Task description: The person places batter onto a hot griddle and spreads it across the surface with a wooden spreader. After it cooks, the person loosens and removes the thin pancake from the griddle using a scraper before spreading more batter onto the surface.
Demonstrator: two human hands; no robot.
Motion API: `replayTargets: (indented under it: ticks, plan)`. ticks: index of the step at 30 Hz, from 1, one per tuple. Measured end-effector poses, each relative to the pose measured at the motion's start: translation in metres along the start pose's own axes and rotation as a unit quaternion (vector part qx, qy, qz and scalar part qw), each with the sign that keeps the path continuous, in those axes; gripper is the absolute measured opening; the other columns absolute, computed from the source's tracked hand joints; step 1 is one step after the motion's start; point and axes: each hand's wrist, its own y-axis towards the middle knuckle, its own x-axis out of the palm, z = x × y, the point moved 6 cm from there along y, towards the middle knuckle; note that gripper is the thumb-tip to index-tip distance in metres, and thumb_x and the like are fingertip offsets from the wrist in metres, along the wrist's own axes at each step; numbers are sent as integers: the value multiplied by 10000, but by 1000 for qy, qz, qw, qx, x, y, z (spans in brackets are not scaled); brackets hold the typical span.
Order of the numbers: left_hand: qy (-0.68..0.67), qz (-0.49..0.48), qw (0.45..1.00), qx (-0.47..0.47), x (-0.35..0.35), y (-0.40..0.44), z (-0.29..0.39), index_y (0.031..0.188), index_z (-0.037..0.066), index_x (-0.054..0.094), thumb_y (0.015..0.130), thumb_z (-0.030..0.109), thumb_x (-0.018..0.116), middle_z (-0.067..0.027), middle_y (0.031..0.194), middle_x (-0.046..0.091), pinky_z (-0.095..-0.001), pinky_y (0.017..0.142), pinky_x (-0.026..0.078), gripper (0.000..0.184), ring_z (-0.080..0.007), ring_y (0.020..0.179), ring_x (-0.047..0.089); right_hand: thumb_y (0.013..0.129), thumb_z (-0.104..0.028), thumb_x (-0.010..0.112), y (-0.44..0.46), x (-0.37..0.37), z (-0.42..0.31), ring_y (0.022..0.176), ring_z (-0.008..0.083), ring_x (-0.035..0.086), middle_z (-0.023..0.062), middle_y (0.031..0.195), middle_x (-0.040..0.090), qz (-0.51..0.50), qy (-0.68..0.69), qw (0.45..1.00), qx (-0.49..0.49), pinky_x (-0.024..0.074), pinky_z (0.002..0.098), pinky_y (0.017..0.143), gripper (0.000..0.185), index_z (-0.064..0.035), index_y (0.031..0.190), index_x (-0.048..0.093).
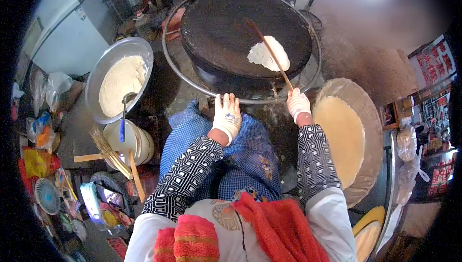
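My right hand [298,104], in a white glove, is closed around the lower end of a long thin wooden spreader [265,41]. The spreader's far part lies across a patch of pale batter [279,56] on the right side of a large round black griddle [216,31]. My left hand [227,117], also gloved, has its fingers stretched out, with the tips at the near side of the metal ring [190,84] around the griddle. It holds nothing that I can see. Both forearms wear black-and-white patterned sleeves.
On the left, a metal basin [91,91] holds thick batter and a blue-handled ladle [122,129]. Below it stands a white bucket [146,142] with a straw brush [113,155] and wooden sticks across it. Thin round flatbreads [339,139] lie on a brown sheet [369,141] at right.
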Motion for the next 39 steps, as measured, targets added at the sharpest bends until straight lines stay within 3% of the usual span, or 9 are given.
replayTargets:
  ticks: [5,7,8,12,23,27,31,33,39]
  plan:
    - [-25,32,999,1,5,0,-5,1404,-3,405,905,360,483,-192,1480,380,-580,1148,119,622,-358,1394,300,965,-332,464,-26,-3,-30,739,448,634,280,760,638,-14,-14,993,-117,497,544,654,325,-10,970,511]
    - [-18,25,1000,3,0,-3,-7,1409,0,401,898,379,497,-189,1479,384,-582,1148,108,643,-357,1394,303,966,-333,462,-10,13,7,735,450,635,270,758,645,1,35,999,-27,506,532,666,326,-11,982,509]
    - [-31,-7,999,5,-8,-4,-9,1428,4,387,961,214,362,-174,1493,369,-589,1150,86,513,-349,1404,287,971,-330,456,2,13,19,743,450,636,269,766,647,24,13,999,-24,506,532,679,321,-15,990,511]
    - [-42,16,999,3,-12,-5,-15,1400,1,413,885,399,524,-180,1466,407,-577,1150,103,660,-343,1389,320,982,-330,436,-4,-2,-1,789,449,642,269,791,652,0,-2,999,-43,509,525,737,312,-32,1029,517]
    - [-43,6,998,-38,-5,-1,-32,1393,16,428,897,405,511,-160,1461,419,-586,1145,95,636,-326,1397,312,951,-296,487,0,3,13,790,447,639,257,817,658,-24,4,996,-91,502,532,710,252,-52,979,546]
    - [-53,-24,996,-68,-4,0,-43,1407,23,411,903,421,501,-143,1480,403,-581,1147,90,649,-309,1403,309,959,-273,481,23,-5,34,790,446,638,282,834,647,7,14,1000,5,497,536,711,254,-24,971,529]
    - [-53,4,995,-86,-8,4,-57,1356,17,473,901,386,496,-155,1444,444,-588,1136,129,586,-317,1383,339,969,-303,471,-11,-13,5,683,476,609,277,725,623,63,-22,989,-133,490,561,634,287,-17,964,489]
    - [-43,32,993,-104,-2,4,-63,1337,17,490,898,368,498,-158,1424,462,-591,1132,141,562,-317,1371,353,969,-316,467,-13,16,23,677,472,614,270,719,630,-49,25,997,-62,492,559,635,290,-28,961,495]
    - [-19,19,991,-128,-5,2,-81,1324,19,499,899,309,501,-156,1406,471,-598,1127,148,515,-306,1355,371,966,-305,482,-3,0,36,754,478,617,278,755,633,28,88,996,18,490,543,652,262,-52,957,547]
